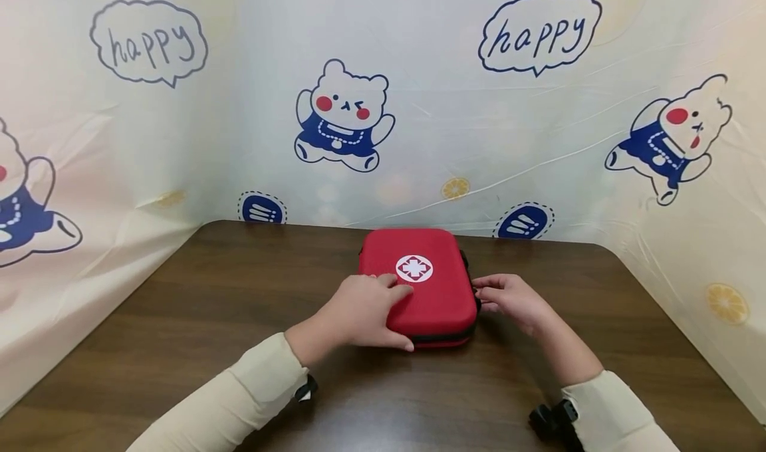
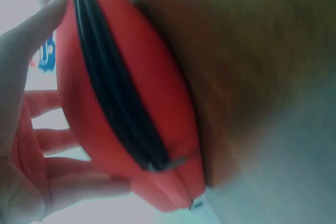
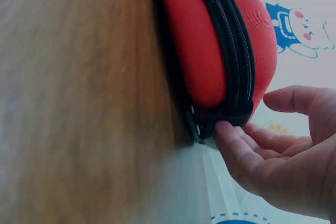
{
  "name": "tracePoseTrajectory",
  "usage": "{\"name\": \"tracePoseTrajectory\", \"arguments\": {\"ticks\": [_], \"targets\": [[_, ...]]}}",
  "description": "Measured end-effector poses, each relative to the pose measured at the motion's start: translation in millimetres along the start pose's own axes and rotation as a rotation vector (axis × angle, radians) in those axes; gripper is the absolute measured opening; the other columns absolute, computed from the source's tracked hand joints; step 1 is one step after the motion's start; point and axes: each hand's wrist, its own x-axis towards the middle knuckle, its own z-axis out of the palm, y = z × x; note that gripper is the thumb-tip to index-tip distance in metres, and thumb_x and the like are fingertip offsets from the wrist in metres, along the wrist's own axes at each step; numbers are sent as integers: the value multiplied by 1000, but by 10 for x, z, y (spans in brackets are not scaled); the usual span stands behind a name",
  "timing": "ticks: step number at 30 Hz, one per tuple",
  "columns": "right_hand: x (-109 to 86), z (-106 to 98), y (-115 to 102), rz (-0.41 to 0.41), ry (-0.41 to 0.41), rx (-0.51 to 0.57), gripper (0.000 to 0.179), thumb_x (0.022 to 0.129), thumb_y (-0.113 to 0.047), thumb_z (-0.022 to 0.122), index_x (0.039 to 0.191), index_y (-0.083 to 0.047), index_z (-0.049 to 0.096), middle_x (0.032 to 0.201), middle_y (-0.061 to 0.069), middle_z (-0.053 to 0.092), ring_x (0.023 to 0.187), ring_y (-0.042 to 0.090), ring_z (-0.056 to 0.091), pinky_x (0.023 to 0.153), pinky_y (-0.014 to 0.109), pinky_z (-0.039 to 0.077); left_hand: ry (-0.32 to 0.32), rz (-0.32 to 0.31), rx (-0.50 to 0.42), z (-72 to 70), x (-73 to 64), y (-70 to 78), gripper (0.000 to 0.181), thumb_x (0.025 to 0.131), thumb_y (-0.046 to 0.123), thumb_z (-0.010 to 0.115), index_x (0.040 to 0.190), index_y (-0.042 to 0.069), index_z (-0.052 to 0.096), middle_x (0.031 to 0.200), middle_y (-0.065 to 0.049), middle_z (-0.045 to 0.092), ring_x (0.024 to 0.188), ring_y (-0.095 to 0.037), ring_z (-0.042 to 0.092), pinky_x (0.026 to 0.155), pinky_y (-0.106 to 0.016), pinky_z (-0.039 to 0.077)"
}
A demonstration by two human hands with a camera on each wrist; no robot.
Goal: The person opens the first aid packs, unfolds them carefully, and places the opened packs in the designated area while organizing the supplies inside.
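Note:
A red zipped first-aid case [image 1: 431, 309] with a white cross emblem [image 1: 414, 268] lies closed on the table. My left hand [image 1: 371, 312] rests over its near-left part, fingers spread on the lid and thumb by the front edge. In the left wrist view, the black zipper [image 2: 113, 77] runs around the case's side. My right hand [image 1: 514, 302] is at the right side of the case. There, in the right wrist view, one fingertip touches a black strap [image 3: 236, 114] across the zipper [image 3: 231, 40], while another finger stands a little apart.
The brown wooden table [image 1: 239, 286] extends around the case on all sides. Behind and beside it hangs a pale curtain [image 1: 431, 139] printed with bears and "happy" bubbles. A black wrist device [image 1: 553, 422] sits at the right sleeve.

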Motion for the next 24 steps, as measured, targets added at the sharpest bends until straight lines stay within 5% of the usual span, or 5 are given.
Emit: {"name": "tracePoseTrajectory", "arguments": {"ticks": [6, 24], "targets": [[-25, 73, -85, -15, 51, -88, 39, 95, -2, 54, 126, 21, 48, 119, 27, 60, 85, 9, 63, 82, 32, 55, -62, 2, 57, 31, 16, 124, 91, 70, 70, 71, 144, 23, 48, 135, -14, 54, 108, -39, 60, 82, -46, 54], [-143, 155, -404, -55, 133, -301, 33, 95, -7, 56, 121, 13, 60, 111, 24, 66, 84, 21, 68, 85, 43, 54, -55, -65, 52, 33, 28, 170, 90, 73, 67, 70, 147, 24, 43, 137, -15, 52, 107, -36, 60, 77, -41, 56]]}}
